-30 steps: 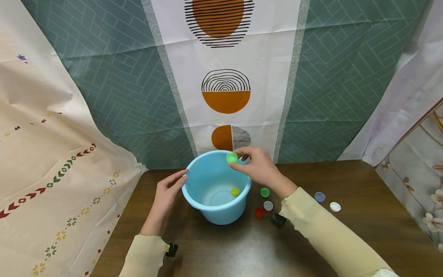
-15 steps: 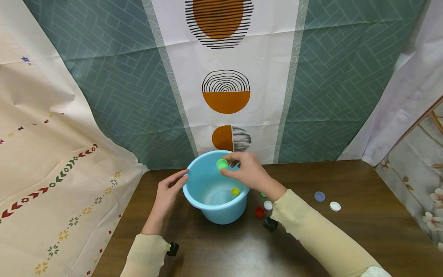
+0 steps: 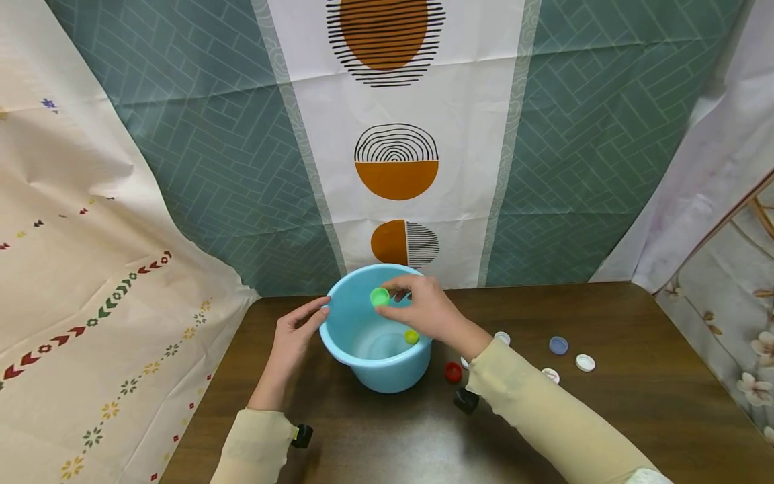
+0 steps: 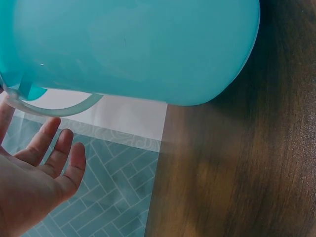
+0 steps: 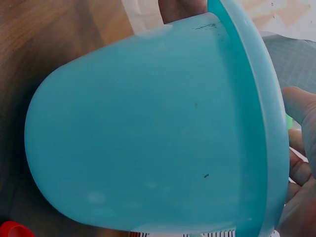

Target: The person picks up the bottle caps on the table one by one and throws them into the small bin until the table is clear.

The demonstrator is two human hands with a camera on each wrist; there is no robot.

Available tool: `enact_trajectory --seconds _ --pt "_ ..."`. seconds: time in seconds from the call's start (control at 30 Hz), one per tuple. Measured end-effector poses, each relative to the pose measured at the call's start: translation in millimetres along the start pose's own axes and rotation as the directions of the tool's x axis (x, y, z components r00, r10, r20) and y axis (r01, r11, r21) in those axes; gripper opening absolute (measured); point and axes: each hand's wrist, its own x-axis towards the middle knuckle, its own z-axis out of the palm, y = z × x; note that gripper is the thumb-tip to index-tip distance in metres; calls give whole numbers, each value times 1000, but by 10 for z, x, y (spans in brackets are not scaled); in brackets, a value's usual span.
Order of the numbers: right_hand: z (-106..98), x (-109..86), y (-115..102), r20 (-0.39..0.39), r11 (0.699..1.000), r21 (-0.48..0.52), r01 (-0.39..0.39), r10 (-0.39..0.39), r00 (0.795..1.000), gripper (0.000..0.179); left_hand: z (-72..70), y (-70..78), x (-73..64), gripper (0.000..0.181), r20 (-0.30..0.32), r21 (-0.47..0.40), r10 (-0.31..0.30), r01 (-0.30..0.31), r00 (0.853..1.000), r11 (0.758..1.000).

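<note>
A light blue plastic bucket [image 3: 377, 376] stands on the brown table, and a yellow bottle cap [image 3: 411, 337] lies inside it. At its left rim my left hand [image 3: 295, 333] holds the edge between thumb and forefinger; the other fingers [image 4: 61, 153] extend below the rim in the left wrist view. Over the bucket's opening, my right hand [image 3: 426, 312] pinches a bright green bottle cap [image 3: 379, 297] by its edge, hollow side toward the head camera. In the right wrist view the bucket wall [image 5: 148, 133] hides most of that cap.
Right of the bucket lie a red cap [image 3: 453, 372], a purple cap [image 3: 559, 345] and several white caps [image 3: 585, 363], one partly behind my right forearm. A hung cloth [image 3: 396, 107] rises behind the table [image 3: 375, 437]. Another patterned cloth [image 3: 109, 302] borders the left side.
My right hand has moved left and slightly down with the green cap, farther over the bucket. A second green cap on the table is now hidden by my right arm. The left hand stays put.
</note>
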Motion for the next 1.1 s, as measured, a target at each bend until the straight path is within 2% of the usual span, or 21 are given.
enact_trajectory --seconds 0.2,0.5,0.87,1.1 --pt "6 -5 -18 5 1000 -15 12 -12 1000 33 7 2 -3 35 -4 -10 0 0 1000 1000" --pt "4 -21 -40 -10 997 -79 -16 16 1000 51 3 0 -8 35 -3 -1 -3 3 1000 1000" --pt "-54 -40 -24 -28 997 -74 -3 1 1000 46 16 4 -13 35 -4 5 -6 6 1000 1000" --pt "-229 -89 35 -68 998 -47 -39 35 997 44 16 5 -16 37 -11 -1 -4 4 1000 1000"
